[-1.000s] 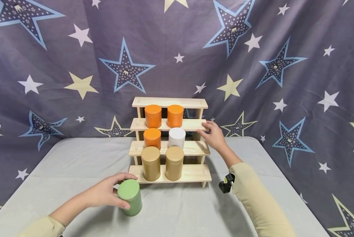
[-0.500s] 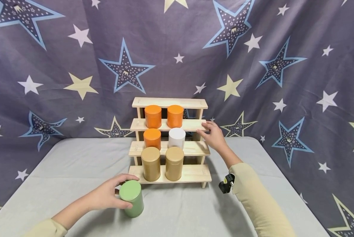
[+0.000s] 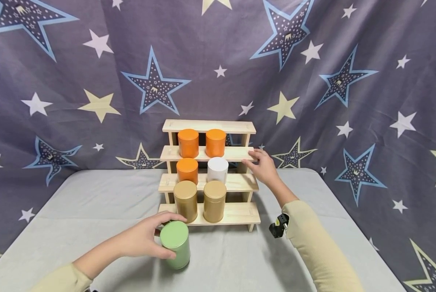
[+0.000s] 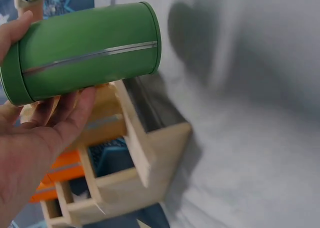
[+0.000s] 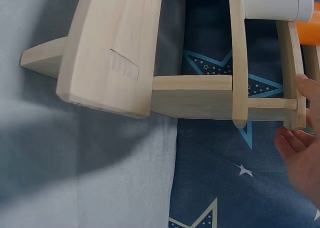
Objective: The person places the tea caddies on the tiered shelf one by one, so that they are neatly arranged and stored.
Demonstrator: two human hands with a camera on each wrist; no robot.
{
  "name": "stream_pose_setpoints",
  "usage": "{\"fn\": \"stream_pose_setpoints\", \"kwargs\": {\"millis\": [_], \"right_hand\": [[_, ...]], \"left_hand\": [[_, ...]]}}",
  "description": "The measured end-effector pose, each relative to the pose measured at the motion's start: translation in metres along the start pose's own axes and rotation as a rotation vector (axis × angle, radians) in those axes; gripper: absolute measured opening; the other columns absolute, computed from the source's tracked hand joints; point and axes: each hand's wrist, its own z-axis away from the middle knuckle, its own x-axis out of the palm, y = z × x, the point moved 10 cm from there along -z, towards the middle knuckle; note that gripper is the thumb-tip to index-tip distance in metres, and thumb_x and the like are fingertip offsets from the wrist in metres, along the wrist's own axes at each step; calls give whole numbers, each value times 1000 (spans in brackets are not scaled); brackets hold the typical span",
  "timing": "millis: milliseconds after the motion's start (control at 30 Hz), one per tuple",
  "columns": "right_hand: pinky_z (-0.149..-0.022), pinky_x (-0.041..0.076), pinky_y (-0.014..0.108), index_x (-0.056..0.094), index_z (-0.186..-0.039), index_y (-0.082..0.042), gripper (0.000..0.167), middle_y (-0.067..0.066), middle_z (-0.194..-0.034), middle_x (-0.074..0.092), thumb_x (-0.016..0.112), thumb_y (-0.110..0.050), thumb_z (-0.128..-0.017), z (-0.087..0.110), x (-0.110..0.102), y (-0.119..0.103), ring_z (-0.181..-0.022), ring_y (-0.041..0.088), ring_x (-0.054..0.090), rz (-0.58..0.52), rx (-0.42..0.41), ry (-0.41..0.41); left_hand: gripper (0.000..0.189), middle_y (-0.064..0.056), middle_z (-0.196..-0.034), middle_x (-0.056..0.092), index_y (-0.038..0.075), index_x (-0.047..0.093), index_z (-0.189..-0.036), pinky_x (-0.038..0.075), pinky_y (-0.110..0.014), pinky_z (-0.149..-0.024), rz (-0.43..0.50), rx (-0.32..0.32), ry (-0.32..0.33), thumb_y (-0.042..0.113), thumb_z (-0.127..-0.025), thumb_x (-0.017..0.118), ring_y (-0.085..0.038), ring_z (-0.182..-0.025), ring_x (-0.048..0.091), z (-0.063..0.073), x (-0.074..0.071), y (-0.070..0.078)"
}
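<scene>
My left hand (image 3: 143,236) grips a green lidded tin (image 3: 177,245) near its top, thumb on the front side and fingers behind. In the left wrist view the green tin (image 4: 95,50) shows a silver seam, and its shadow falls on the cloth apart from its base. It is in front of the bottom step of a stepped wooden shelf (image 3: 239,213), near the left gold tin (image 3: 185,202). My right hand (image 3: 264,167) pinches the right end of the shelf's second board from the top. In the right wrist view, thumb and fingers (image 5: 295,143) lie around that board end.
A second gold tin (image 3: 214,202) shares the bottom step. Above stand an orange tin (image 3: 187,170) and a white tin (image 3: 218,168), then two more orange tins (image 3: 188,142). Grey cloth (image 3: 104,194) covers the table; a star-patterned curtain (image 3: 218,48) hangs behind.
My left hand has carried the green tin to the right along the front of the shelf. The right hand and the shelf have stayed still.
</scene>
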Motion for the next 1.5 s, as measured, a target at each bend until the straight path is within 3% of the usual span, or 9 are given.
{"fn": "stream_pose_setpoints", "kwargs": {"millis": [300, 467, 767, 900, 1100, 1333, 1500], "right_hand": [[-98, 46, 44, 54, -131, -3, 54, 19, -142, 42, 63, -35, -89, 1, 0, -1, -120, 33, 53, -5, -3, -4], [-97, 47, 45, 55, -130, -3, 53, 19, -142, 43, 63, -35, -89, 0, 0, -1, -119, 33, 53, -8, -7, 0], [-95, 48, 45, 55, -129, -3, 53, 20, -141, 43, 64, -35, -88, 1, -1, -3, -116, 34, 55, 3, -22, 5], [-94, 49, 45, 55, -130, -3, 53, 20, -142, 42, 63, -35, -89, 2, -1, -3, -115, 34, 56, 4, -20, 2], [-93, 49, 46, 55, -130, -3, 52, 20, -142, 43, 63, -34, -89, 2, -3, -5, -115, 34, 55, 19, -26, 2], [-96, 47, 46, 55, -130, -3, 52, 19, -142, 42, 63, -34, -89, 2, -4, -5, -118, 34, 53, 44, -15, -13], [-97, 46, 47, 54, -130, -2, 53, 18, -142, 42, 63, -35, -89, 2, -2, -4, -120, 34, 51, 41, -2, -25]], "left_hand": [[66, 2, -115, 57, 26, 51, -126, 51, -26, -82, 7, 76, -73, 31, -69, 83, -6, -100, 53, -23, 16, 32], [67, 7, -118, 55, 31, 50, -126, 50, -26, -83, -3, 78, -122, 33, -68, 83, -7, -101, 53, -39, 27, 49], [67, 8, -116, 54, 28, 49, -127, 49, -24, -87, -32, 120, -202, 30, -69, 83, -8, -104, 53, -70, 40, 87], [67, 9, -115, 55, 26, 49, -127, 49, -24, -88, -29, 144, -206, 26, -69, 83, -7, -105, 53, -86, 41, 101], [67, 13, -116, 56, 25, 52, -126, 47, -24, -90, -58, 146, -180, 22, -67, 85, -6, -105, 52, -108, 37, 112], [66, 3, -121, 55, 18, 52, -126, 48, -23, -88, -133, 209, -163, 20, -68, 84, -10, -105, 53, -128, 34, 123], [64, 2, -120, 56, 16, 51, -126, 49, -23, -86, -128, 185, -174, 20, -70, 83, -11, -104, 54, -141, 32, 124]]}}
